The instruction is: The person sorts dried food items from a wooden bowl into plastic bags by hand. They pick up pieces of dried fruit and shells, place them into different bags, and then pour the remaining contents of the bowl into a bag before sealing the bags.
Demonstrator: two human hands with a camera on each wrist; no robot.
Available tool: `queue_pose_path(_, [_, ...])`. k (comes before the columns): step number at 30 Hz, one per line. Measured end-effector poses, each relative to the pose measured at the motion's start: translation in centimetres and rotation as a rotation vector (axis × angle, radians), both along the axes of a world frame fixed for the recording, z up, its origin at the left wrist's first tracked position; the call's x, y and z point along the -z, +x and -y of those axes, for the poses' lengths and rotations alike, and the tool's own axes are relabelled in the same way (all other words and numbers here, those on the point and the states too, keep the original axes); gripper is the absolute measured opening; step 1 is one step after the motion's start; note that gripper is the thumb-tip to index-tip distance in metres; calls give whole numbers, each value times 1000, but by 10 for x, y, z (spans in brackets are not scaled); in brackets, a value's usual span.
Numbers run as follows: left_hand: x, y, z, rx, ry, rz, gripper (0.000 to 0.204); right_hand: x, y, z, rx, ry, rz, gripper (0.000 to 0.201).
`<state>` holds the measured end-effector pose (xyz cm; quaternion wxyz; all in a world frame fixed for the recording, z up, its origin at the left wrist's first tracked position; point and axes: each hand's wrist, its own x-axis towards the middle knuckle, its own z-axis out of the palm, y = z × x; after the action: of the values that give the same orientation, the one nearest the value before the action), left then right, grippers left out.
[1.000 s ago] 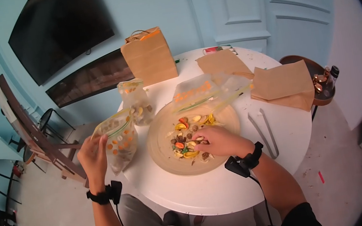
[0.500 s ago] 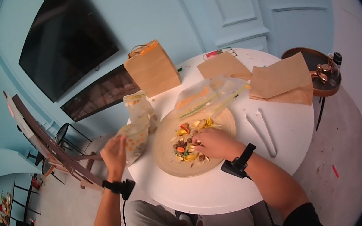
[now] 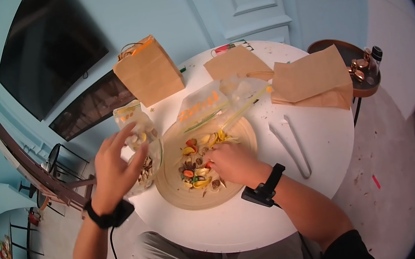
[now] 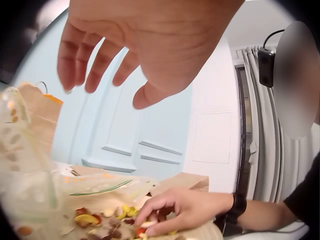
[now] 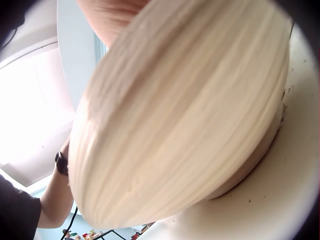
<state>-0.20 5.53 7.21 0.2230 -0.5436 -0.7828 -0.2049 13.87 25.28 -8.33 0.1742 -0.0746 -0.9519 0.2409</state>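
Note:
On the round plate (image 3: 183,200) lie mixed dried potpourri pieces (image 3: 202,183), yellow, brown and orange. My right hand (image 3: 233,160) is bent down over them, its thumb and fingertips pinching around a red piece (image 4: 141,232). My left hand (image 3: 114,170) hovers by the plate's left side with nothing in it, fingers spread and slightly bent. Just beyond it a clear zip bag (image 3: 145,172) with brown pieces stands partly hidden by that hand. Behind it is another clear bag (image 3: 130,114) with orange print. In the right wrist view the plate's pale side hides the right fingers.
Flattened zip bags (image 3: 201,106) overlap the plate's far rim. Metal tongs (image 3: 292,149) lie to the right on the white table (image 3: 222,229). Brown paper sheets (image 3: 312,79) and a brown paper bag (image 3: 149,71) are farther back. A side tray (image 3: 367,85) holds copper-coloured things.
My left hand has let go of the front bag's top edge and lifted back from it, its fingers opening out. The right hand stays at the potpourri. The head view has shifted.

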Motion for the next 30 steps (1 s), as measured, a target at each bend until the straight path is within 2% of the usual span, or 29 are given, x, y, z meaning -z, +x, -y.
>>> queue_pose_path(3, [-5, -9, -54, 3, -309, 61, 47, -2, 1, -2, -6, -47, -15, 20])
queue_pose_path(6, [23, -32, -105, 54, -545, -3, 52, -3, 3, -4, 14, -94, -88, 26])
queue_pose_path(9, [49, -44, -144, -43, -787, -32, 58, -1, 3, -7, 15, -116, -124, 30])
queue_pose_path(12, [61, -48, -163, -142, -888, -36, 54, -4, 4, -6, 3, -73, -96, 29])
queue_pose_path(15, [76, -80, -165, -123, -689, 2, 45, -4, 4, -5, -9, -81, -44, 29])
queue_pose_path(16, [70, -80, -168, -180, -626, -15, 34, -2, 2, -5, -3, -79, -43, 27])
queue_pose_path(20, [41, -88, -160, -184, -486, 64, 23, -3, 4, -1, -8, -48, -115, 15])
queue_pose_path(23, [21, -91, -154, -158, -332, 23, 25, -4, 4, -1, -11, -39, -102, 14])
queue_pose_path(27, [10, -95, -154, -256, -235, 43, 25, -5, 4, 1, -17, -39, -82, 15])
queue_pose_path(28, [3, -89, -155, -324, -331, 93, 28, -7, 4, 1, -13, -44, -80, 15])
queue_pose_path(30, [13, -82, -154, -150, -205, -147, 30, -5, 4, 1, -13, -32, -80, 14])
